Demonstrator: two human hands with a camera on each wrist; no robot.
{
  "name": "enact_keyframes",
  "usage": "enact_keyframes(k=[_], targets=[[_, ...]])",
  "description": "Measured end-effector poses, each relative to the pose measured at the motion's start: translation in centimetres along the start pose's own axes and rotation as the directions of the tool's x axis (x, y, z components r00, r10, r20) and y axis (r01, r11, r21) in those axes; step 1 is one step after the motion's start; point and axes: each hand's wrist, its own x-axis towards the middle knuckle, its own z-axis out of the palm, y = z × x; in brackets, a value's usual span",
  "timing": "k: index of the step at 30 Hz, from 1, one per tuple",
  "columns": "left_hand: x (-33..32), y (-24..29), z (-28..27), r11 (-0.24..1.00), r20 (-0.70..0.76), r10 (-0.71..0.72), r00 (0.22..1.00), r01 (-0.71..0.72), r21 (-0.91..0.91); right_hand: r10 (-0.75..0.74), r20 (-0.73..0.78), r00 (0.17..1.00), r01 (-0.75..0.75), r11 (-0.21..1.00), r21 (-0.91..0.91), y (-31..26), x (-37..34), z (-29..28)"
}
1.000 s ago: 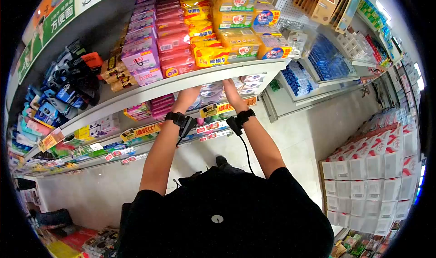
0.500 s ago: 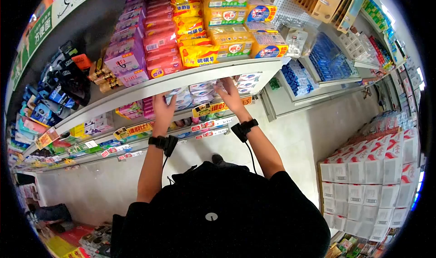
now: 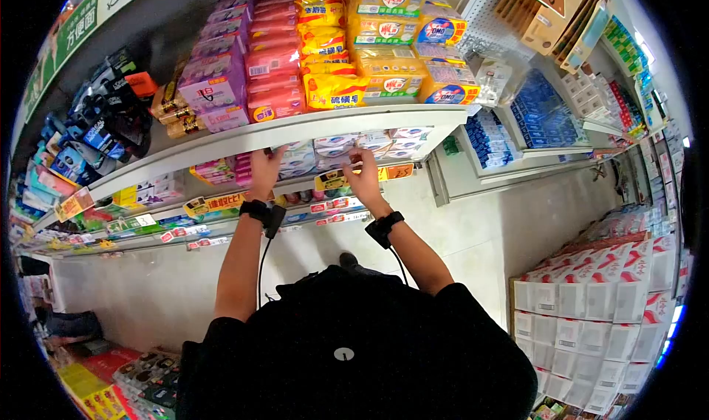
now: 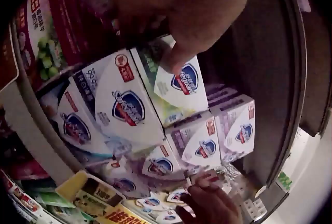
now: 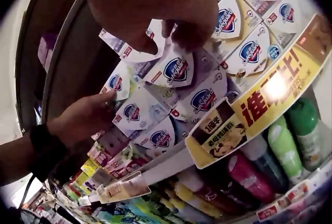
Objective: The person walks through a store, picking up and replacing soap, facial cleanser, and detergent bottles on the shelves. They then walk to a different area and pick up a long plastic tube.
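Stacked white Safeguard soap boxes (image 3: 334, 145) fill the lower shelf, under the upper shelf's front edge. My left hand (image 3: 264, 173) is at the left end of this stack. In the left wrist view its thumb lies across the front of a green-and-white soap box (image 4: 193, 98), above a white-and-blue soap box (image 4: 124, 110); its other fingers are largely hidden. My right hand (image 3: 363, 181) is in front of the stack, fingers loosely bent. In the right wrist view its fingertips are right at the top of a purple-and-white soap box (image 5: 175, 72).
Above, the upper shelf (image 3: 295, 130) overhangs the stack, loaded with yellow soap packs (image 3: 384, 69) and pink packs (image 3: 275, 87). A yellow price strip (image 5: 275, 86) runs along the lower shelf's front, above several bottles (image 5: 285, 151). White cartons (image 3: 583, 309) are piled at right.
My left hand has moved left, away from the right hand. My right hand has drawn back from under the upper shelf, its fingers now more bent.
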Motion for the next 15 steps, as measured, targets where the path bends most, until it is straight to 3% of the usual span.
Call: enact_keyframes(k=[3,4,7,10,13,14,15], targets=[[1.1,-0.2,-1.0,0.985,0.092,0.134,0.987,-0.123,-0.119,0.022,-0.054,0.998,-0.023,1.000,-0.009,0.3,0.7,-0.7],[1.3,0.1,-1.4,0.992,0.087,0.110,0.990,-0.115,0.052,0.028,-0.062,0.998,-0.028,1.000,-0.013,0.3,1.1,-0.9],[1.0,0.5,-1.2,0.989,0.029,0.143,0.989,-0.144,0.032,-0.032,-0.046,0.998,0.027,0.994,-0.104,0.0,2.1,-1.3],[-0.1,0.6,-0.8,0.993,0.079,-0.016,0.997,0.026,-0.119,-0.040,-0.027,0.999,0.035,0.983,-0.178,-0.6,2.4,-1.1],[-2.2,1.7,-0.3,0.998,0.071,-0.034,0.997,0.037,-0.042,-0.041,-0.002,0.999,0.040,0.977,-0.209,-0.5,2.6,-0.8],[-2.1,-0.1,-0.2,0.994,0.109,0.052,0.993,-0.062,0.087,-0.048,0.007,0.999,0.049,0.972,-0.229,-0.3,2.5,-0.8],[-2.3,0.5,-0.1,0.995,0.108,0.052,0.993,-0.060,0.074,-0.057,0.016,0.998,0.059,0.966,-0.250,-0.1,2.6,-0.7]])
